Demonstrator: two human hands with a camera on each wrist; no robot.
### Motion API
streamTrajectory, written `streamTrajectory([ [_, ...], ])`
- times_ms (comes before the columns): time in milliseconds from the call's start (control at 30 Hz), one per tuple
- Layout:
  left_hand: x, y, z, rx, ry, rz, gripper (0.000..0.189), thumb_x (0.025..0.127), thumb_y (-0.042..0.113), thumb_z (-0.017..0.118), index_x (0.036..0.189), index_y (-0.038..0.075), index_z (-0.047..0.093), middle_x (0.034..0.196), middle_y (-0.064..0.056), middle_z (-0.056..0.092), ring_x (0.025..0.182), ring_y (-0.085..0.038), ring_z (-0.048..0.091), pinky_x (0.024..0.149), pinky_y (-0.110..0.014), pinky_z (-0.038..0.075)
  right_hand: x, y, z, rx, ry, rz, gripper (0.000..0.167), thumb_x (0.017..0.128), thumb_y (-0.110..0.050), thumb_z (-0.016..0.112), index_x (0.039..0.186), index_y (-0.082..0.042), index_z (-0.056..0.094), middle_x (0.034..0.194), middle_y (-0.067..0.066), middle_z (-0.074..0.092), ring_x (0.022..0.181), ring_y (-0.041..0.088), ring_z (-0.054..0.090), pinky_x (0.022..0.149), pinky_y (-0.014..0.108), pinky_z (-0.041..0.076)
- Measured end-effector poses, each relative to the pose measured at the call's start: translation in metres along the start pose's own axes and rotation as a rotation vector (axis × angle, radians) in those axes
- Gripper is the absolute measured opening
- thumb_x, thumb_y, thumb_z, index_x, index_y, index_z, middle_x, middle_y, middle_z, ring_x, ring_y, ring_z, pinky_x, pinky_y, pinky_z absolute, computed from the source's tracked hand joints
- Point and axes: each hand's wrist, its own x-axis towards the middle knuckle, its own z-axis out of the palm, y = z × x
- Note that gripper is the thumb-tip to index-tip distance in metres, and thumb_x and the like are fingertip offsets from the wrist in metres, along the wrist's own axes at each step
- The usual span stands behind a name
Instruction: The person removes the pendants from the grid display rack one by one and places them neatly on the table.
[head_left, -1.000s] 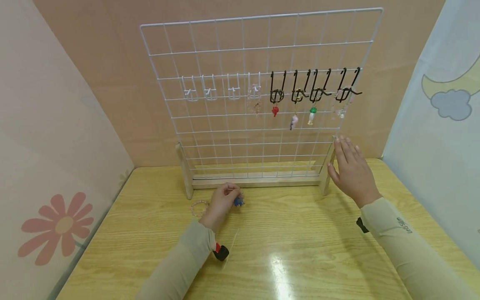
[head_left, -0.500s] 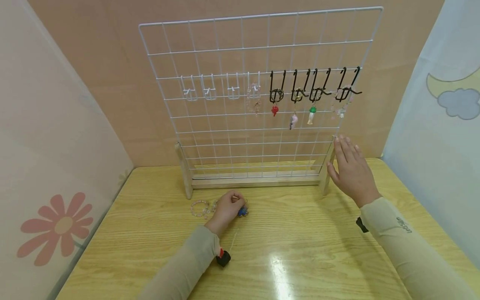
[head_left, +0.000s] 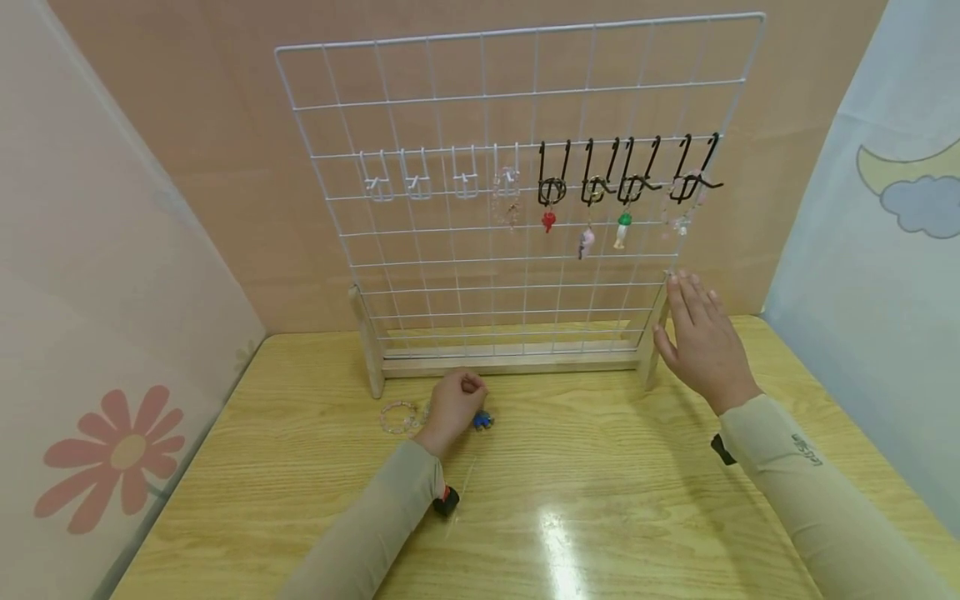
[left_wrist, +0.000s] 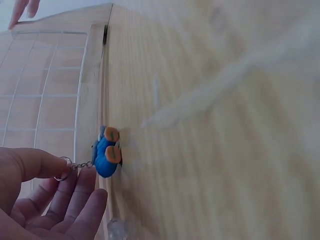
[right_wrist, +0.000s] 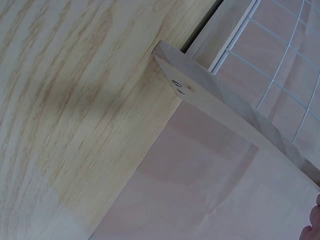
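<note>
My left hand (head_left: pixel 452 408) pinches the small metal ring of a keychain (left_wrist: pixel 106 156) between thumb and forefinger; the other fingers are spread. From its short chain hangs a blue figure with orange feet, low over the table in front of the rack's base. My right hand (head_left: pixel 705 346) lies with straight fingers against the right wooden post (head_left: pixel 654 337) of a white wire grid rack (head_left: pixel 510 287). In the right wrist view only fingertips (right_wrist: pixel 315 222) show at the corner. A pink beaded bracelet (head_left: pixel 397 418) lies left of my left hand, with another trinket partly hidden beside it.
White hooks (head_left: pixel 417 179) line the grid's left half; the rightmost holds a beaded bracelet (head_left: pixel 506 204). Black hooks (head_left: pixel 686 179) on the right carry keychains with a red charm (head_left: pixel 549 221), a pink charm (head_left: pixel 587 243) and a green-topped charm (head_left: pixel 623 229), plus a bracelet.
My left hand came back toward me and right with the keychain, then rose slightly, the figure hanging lower beneath the fingers. The bracelet came into fuller view. My right hand stayed on the post.
</note>
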Motion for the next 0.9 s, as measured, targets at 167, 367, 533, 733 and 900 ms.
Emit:
streamTrajectory([
  [167, 0.005, 0.0, -0.005, 0.073, 0.022, 0.034, 0.004, 0.096, 0.004, 0.065, 0.098, 0.002, 0.067, 0.089, -0.006, 0.069, 0.077, -0.017, 0.063, 0.069, -0.032, 0.053, 0.001, -0.001, 0.0, -0.006, 0.001, -0.004, 0.075, 0.095, -0.019, 0.058, 0.156, 0.009, 0.025, 0.159, 0.03, 0.029, 0.145, 0.048, 0.031, 0.121, 0.055, 0.02],
  [367, 0.008, 0.001, -0.01, 0.103, 0.049, 0.06, 0.005, 0.096, 0.003, 0.064, 0.098, 0.003, 0.068, 0.091, -0.007, 0.069, 0.081, -0.02, 0.064, 0.073, -0.035, 0.054, 0.0, -0.001, -0.001, -0.007, 0.0, -0.007, 0.075, 0.095, -0.019, 0.057, 0.156, 0.009, 0.025, 0.159, 0.031, 0.029, 0.145, 0.048, 0.031, 0.122, 0.052, 0.017],
  [533, 0.009, 0.006, -0.015, 0.094, 0.056, 0.056, 0.008, 0.096, 0.004, 0.064, 0.102, 0.0, 0.068, 0.095, -0.009, 0.07, 0.088, -0.023, 0.066, 0.077, -0.038, 0.055, 0.0, -0.001, -0.001, -0.011, -0.008, -0.005, 0.074, 0.096, -0.021, 0.055, 0.156, 0.009, 0.024, 0.159, 0.031, 0.029, 0.147, 0.046, 0.029, 0.123, 0.052, 0.016],
  [733, 0.01, 0.018, -0.021, 0.037, 0.035, 0.105, 0.018, 0.099, 0.006, 0.062, 0.116, -0.002, 0.066, 0.11, -0.013, 0.07, 0.103, -0.028, 0.068, 0.087, -0.041, 0.056, 0.0, -0.002, -0.002, -0.013, -0.004, -0.008, 0.073, 0.096, -0.022, 0.053, 0.155, 0.01, 0.025, 0.159, 0.031, 0.029, 0.145, 0.048, 0.031, 0.122, 0.052, 0.017],
  [900, 0.017, 0.038, -0.028, -0.05, 0.028, 0.143, 0.031, 0.1, 0.008, 0.06, 0.131, 0.001, 0.062, 0.125, -0.016, 0.065, 0.112, -0.03, 0.066, 0.094, -0.041, 0.055, 0.0, -0.004, -0.004, -0.015, -0.001, -0.005, 0.074, 0.095, -0.021, 0.055, 0.155, 0.01, 0.025, 0.159, 0.031, 0.029, 0.145, 0.048, 0.031, 0.119, 0.057, 0.023],
])
